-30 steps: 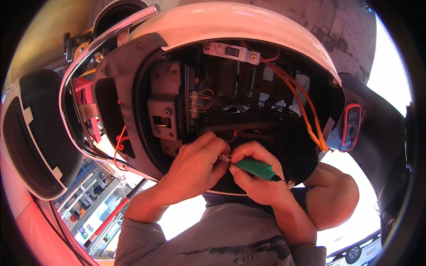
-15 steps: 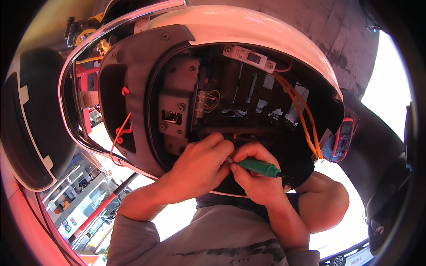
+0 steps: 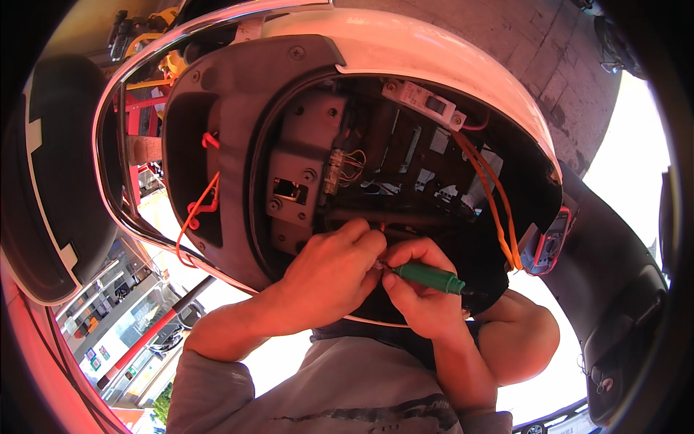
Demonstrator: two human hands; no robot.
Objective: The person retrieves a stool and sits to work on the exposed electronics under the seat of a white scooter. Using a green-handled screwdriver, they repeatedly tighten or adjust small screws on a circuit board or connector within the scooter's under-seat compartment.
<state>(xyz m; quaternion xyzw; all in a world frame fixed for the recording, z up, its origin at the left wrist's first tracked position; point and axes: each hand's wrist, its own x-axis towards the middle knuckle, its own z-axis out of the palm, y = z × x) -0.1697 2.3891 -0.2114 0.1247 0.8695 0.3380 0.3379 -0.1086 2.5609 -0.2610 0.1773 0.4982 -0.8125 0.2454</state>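
Note:
My left hand (image 3: 334,267) has its fingers closed in a pinch over the near edge of a scooter's open compartment (image 3: 426,163). A small pale piece (image 3: 378,265) shows at the fingertips; its kind is too hidden to tell. Close beside it, my right hand (image 3: 426,307) grips a green-handled tool, apparently a screwdriver (image 3: 432,278), between thumb and fingers. The handle points right, and the other end meets the small piece at my left fingertips. Behind the hands, inside the compartment, sits a connector block (image 3: 335,172) with thin wires.
A white circuit breaker (image 3: 425,103) is fixed at the compartment's far wall, with orange cables (image 3: 499,206) running from it to the right rim. A multimeter (image 3: 554,242) rests beyond that rim. Orange wire (image 3: 189,230) hangs at the left, inside the chrome rail (image 3: 101,152).
The view has shifted slightly, so the scooter sits a little further right in it. Both hands keep nearly the same pose, and the green handle has tilted only slightly.

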